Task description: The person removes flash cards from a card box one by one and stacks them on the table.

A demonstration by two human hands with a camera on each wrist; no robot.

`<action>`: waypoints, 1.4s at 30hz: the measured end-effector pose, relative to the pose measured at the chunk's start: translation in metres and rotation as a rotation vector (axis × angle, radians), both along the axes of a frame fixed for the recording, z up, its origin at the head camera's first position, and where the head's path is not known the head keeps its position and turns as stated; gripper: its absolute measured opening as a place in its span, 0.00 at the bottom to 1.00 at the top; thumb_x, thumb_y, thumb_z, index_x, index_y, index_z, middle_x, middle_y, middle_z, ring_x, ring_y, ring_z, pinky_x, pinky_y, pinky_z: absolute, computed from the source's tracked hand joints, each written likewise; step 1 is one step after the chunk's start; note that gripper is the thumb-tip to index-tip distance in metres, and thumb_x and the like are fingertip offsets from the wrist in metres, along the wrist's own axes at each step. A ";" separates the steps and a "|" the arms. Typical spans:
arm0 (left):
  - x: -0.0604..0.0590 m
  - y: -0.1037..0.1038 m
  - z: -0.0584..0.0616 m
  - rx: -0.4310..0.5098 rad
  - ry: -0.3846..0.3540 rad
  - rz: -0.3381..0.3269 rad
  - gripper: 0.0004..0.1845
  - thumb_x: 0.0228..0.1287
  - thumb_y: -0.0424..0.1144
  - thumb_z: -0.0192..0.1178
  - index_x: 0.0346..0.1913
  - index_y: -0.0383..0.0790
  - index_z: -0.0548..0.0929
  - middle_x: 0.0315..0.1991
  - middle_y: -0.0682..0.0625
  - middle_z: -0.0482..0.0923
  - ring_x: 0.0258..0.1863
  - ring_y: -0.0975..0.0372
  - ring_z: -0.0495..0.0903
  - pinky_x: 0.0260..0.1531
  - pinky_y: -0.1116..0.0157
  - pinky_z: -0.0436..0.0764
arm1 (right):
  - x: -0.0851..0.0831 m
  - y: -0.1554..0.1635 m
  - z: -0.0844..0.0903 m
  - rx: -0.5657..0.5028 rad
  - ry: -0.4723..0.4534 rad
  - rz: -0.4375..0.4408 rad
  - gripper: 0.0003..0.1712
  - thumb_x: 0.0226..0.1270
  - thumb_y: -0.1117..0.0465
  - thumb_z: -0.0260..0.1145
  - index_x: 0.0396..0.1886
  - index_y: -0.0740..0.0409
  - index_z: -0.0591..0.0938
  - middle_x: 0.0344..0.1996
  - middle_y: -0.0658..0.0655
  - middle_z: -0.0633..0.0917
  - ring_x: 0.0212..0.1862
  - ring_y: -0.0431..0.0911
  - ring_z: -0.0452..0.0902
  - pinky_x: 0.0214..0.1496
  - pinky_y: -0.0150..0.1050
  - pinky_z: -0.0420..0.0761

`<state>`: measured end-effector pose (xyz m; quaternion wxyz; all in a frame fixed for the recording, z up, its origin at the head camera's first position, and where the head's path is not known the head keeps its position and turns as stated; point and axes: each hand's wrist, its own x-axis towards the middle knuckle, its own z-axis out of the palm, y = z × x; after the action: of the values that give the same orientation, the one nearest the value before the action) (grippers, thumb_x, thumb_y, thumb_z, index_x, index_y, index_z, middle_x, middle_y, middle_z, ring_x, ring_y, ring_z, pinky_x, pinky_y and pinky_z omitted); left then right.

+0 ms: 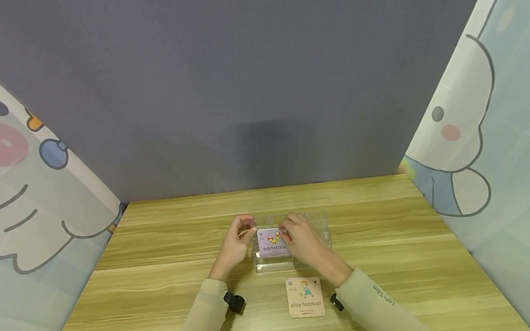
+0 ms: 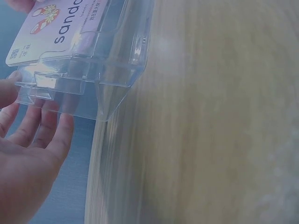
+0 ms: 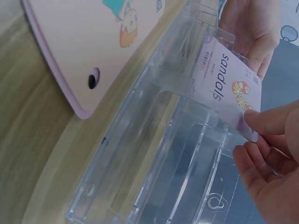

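Observation:
A clear plastic box (image 1: 315, 224) (image 2: 117, 70) (image 3: 163, 163) lies on the wooden table (image 1: 161, 279). A lilac "sandals" card (image 1: 271, 245) (image 2: 51, 32) (image 3: 224, 79) stands tilted in the box's left part. My right hand (image 1: 290, 232) (image 3: 257, 135) pinches the card's upper corner between thumb and fingers. My left hand (image 1: 247, 233) (image 2: 28, 107) holds the box's left end, thumb on the rim and fingers against the end wall. A "play football" card (image 1: 305, 297) (image 3: 93, 42) lies flat on the table, just in front of the box.
A grey wall (image 1: 257, 82) rises behind the table's far edge. Cartoon-printed curtains hang at the left (image 1: 22, 207) and right (image 1: 504, 139). Bare tabletop stretches to both sides of the box.

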<state>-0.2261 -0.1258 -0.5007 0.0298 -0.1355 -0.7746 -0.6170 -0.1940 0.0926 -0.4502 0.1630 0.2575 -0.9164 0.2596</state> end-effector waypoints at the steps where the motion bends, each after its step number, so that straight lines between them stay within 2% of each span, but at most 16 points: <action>1: 0.000 0.000 0.000 -0.001 -0.001 0.000 0.16 0.73 0.25 0.57 0.60 0.29 0.72 0.55 0.36 0.77 0.55 0.48 0.77 0.60 0.52 0.77 | 0.000 0.000 0.000 -0.004 -0.003 -0.001 0.07 0.63 0.68 0.74 0.40 0.61 0.86 0.39 0.52 0.83 0.43 0.45 0.77 0.44 0.36 0.82; 8: 0.000 0.001 0.000 -0.005 0.012 0.002 0.14 0.73 0.25 0.57 0.58 0.33 0.72 0.54 0.39 0.77 0.54 0.49 0.77 0.59 0.51 0.77 | 0.000 0.000 -0.001 0.001 -0.017 -0.016 0.08 0.62 0.70 0.74 0.40 0.60 0.85 0.38 0.52 0.83 0.43 0.45 0.77 0.45 0.37 0.83; 14: 0.001 0.002 0.000 -0.014 0.014 -0.003 0.15 0.74 0.25 0.56 0.60 0.28 0.71 0.54 0.37 0.76 0.55 0.48 0.77 0.59 0.50 0.78 | 0.001 0.000 -0.001 0.000 -0.037 -0.014 0.09 0.63 0.72 0.72 0.42 0.61 0.85 0.40 0.53 0.83 0.45 0.46 0.78 0.47 0.38 0.83; 28: 0.001 0.001 0.000 0.008 -0.008 -0.006 0.16 0.73 0.25 0.56 0.60 0.27 0.71 0.55 0.37 0.76 0.55 0.48 0.76 0.59 0.52 0.78 | 0.002 0.002 -0.001 -0.035 -0.056 -0.005 0.09 0.67 0.71 0.69 0.45 0.61 0.84 0.43 0.56 0.84 0.46 0.48 0.80 0.47 0.38 0.84; 33: 0.001 0.001 0.001 0.010 -0.011 -0.009 0.15 0.73 0.25 0.56 0.59 0.29 0.72 0.55 0.36 0.76 0.56 0.48 0.76 0.59 0.52 0.78 | 0.004 0.003 0.001 -0.087 -0.075 -0.003 0.09 0.67 0.73 0.69 0.45 0.62 0.83 0.42 0.56 0.84 0.44 0.47 0.81 0.45 0.36 0.85; 42: 0.000 0.003 0.001 0.013 -0.007 -0.002 0.15 0.74 0.24 0.55 0.60 0.26 0.70 0.56 0.32 0.74 0.57 0.46 0.75 0.60 0.50 0.76 | 0.005 0.008 0.005 -0.139 -0.115 -0.019 0.10 0.69 0.72 0.67 0.48 0.62 0.83 0.42 0.56 0.85 0.42 0.45 0.82 0.42 0.32 0.84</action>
<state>-0.2265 -0.1227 -0.5001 0.0275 -0.1337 -0.7705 -0.6226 -0.1894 0.1003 -0.4450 0.1302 0.2215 -0.9064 0.3353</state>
